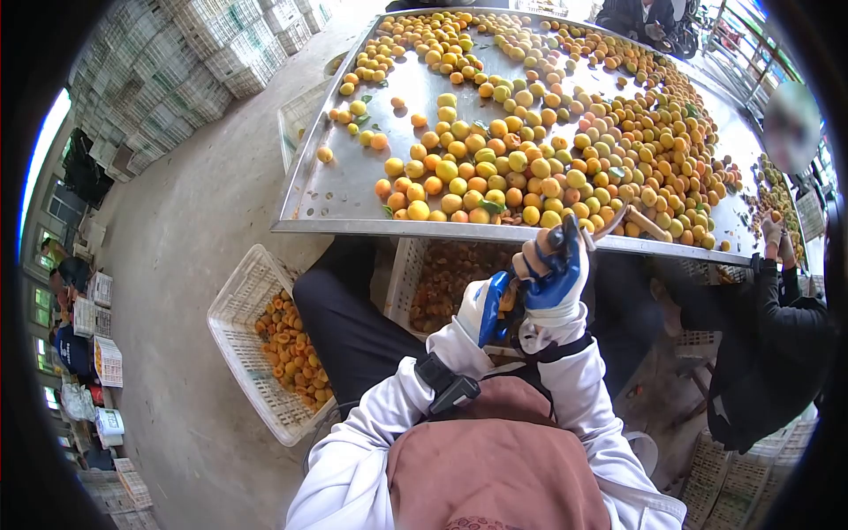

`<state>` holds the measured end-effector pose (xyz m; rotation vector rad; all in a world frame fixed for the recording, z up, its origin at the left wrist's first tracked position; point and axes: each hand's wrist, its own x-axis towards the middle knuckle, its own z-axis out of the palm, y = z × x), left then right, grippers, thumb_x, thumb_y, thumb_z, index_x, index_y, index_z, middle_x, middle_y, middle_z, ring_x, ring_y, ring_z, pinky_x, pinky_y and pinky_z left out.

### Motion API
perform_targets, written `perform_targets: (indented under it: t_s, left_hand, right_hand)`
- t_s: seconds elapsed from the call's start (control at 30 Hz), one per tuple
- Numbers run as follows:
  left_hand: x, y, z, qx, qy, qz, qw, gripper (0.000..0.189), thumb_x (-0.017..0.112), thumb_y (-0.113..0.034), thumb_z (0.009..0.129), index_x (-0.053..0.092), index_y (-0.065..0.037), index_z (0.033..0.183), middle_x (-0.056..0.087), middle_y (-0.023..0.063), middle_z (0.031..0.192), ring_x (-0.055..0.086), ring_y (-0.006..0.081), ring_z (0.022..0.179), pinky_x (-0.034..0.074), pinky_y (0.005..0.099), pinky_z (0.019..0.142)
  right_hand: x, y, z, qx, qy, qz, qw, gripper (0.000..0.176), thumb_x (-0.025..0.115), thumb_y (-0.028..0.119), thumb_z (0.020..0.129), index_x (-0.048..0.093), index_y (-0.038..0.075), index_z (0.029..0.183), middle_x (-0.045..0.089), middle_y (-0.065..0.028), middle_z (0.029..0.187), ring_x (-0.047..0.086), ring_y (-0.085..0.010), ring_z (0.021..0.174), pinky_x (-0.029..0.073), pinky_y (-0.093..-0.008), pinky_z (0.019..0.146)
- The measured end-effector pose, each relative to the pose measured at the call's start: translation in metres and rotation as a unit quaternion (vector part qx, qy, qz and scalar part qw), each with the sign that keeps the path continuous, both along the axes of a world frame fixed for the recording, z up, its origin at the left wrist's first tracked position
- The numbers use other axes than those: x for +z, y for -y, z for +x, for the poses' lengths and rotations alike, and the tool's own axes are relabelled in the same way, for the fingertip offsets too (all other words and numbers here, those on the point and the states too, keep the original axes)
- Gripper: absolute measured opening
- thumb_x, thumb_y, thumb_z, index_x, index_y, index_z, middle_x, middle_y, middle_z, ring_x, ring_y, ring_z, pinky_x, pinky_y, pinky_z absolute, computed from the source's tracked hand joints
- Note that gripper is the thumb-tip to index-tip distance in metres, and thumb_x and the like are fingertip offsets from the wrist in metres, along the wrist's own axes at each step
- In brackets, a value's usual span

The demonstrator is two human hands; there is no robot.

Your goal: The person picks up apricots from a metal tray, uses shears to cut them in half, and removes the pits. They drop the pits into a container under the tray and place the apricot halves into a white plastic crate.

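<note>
My left hand (488,309), in a white and blue glove, is closed around an apricot (507,300), whose orange flesh shows between the fingers. Touching it from above is my right hand (555,269), gloved alike, with tan coverings on some fingers. Its fingers are curled, and I cannot tell what they hold. A curved blade-like piece (609,224) and a pale wooden handle (650,223) appear beside the right fingertips at the table edge. Whole apricots (477,177) cover much of the metal table (353,185) beyond. Below my hands, a crate (402,281) contains brownish pieces.
A white plastic crate (231,329) with halved apricots (296,353) stands on the floor left of my leg. Another person (768,344) sits at the right with hands at the table. Stacked crates (150,79) rise at the back left.
</note>
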<state>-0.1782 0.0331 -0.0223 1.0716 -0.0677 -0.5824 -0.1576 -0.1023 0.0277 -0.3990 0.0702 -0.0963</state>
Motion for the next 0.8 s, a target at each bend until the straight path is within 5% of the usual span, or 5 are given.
perform_targets:
  t_s: [0.47, 0.5, 0.57, 0.63, 0.8]
  left_hand:
    - [-0.002, 0.000, -0.023, 0.022, 0.038, -0.036, 0.998, 0.022, 0.068, -0.014, 0.089, 0.062, -0.001, 0.106, 0.064, 0.0063, 0.089, 0.061, 0.0144, 0.077, 0.049, 0.0281, 0.067]
    - [0.017, -0.011, -0.010, -0.041, 0.449, 0.141, 0.881, 0.039, 0.076, -0.012, 0.079, 0.058, 0.000, 0.111, 0.063, 0.0098, 0.096, 0.062, 0.0197, 0.082, 0.050, 0.0310, 0.069]
    - [0.027, -0.011, -0.025, -0.001, 0.465, 0.185, 0.866, 0.038, 0.073, -0.010, 0.077, 0.056, 0.001, 0.108, 0.062, 0.0108, 0.089, 0.062, 0.0249, 0.077, 0.050, 0.0345, 0.068]
    - [0.024, -0.008, -0.029, 0.003, 0.449, 0.171, 0.877, 0.024, 0.067, -0.007, 0.083, 0.057, 0.000, 0.104, 0.063, 0.0080, 0.083, 0.063, 0.0196, 0.071, 0.048, 0.0305, 0.060]
    - [-0.057, -0.017, -0.025, -0.001, 0.153, 0.207, 0.966, 0.015, 0.067, -0.012, 0.091, 0.061, -0.003, 0.101, 0.066, 0.0042, 0.088, 0.066, 0.0142, 0.076, 0.055, 0.0320, 0.066]
  right_hand:
    - [-0.010, 0.017, 0.004, 0.159, 0.091, 0.122, 0.975, 0.034, 0.042, 0.032, 0.105, 0.050, 0.014, 0.077, 0.034, 0.0060, 0.060, 0.034, -0.0075, 0.044, 0.030, -0.0266, 0.043]
    - [-0.008, 0.016, 0.000, 0.164, 0.085, 0.122, 0.975, 0.035, 0.044, 0.032, 0.104, 0.048, 0.014, 0.075, 0.033, 0.0060, 0.059, 0.033, -0.0077, 0.044, 0.030, -0.0262, 0.043]
    - [-0.008, 0.004, -0.010, 0.148, -0.020, 0.076, 0.986, 0.034, 0.051, 0.030, 0.102, 0.053, 0.010, 0.075, 0.039, 0.0033, 0.056, 0.038, -0.0088, 0.043, 0.033, -0.0266, 0.042]
    - [-0.008, -0.011, -0.019, 0.043, -0.077, -0.217, 0.972, 0.033, 0.059, 0.027, 0.099, 0.059, 0.002, 0.078, 0.049, -0.0029, 0.056, 0.045, -0.0111, 0.041, 0.036, -0.0271, 0.039]
    - [-0.043, -0.014, -0.013, 0.027, -0.105, -0.143, 0.984, 0.029, 0.063, 0.025, 0.098, 0.060, 0.002, 0.081, 0.055, -0.0062, 0.061, 0.048, -0.0127, 0.041, 0.037, -0.0272, 0.038]
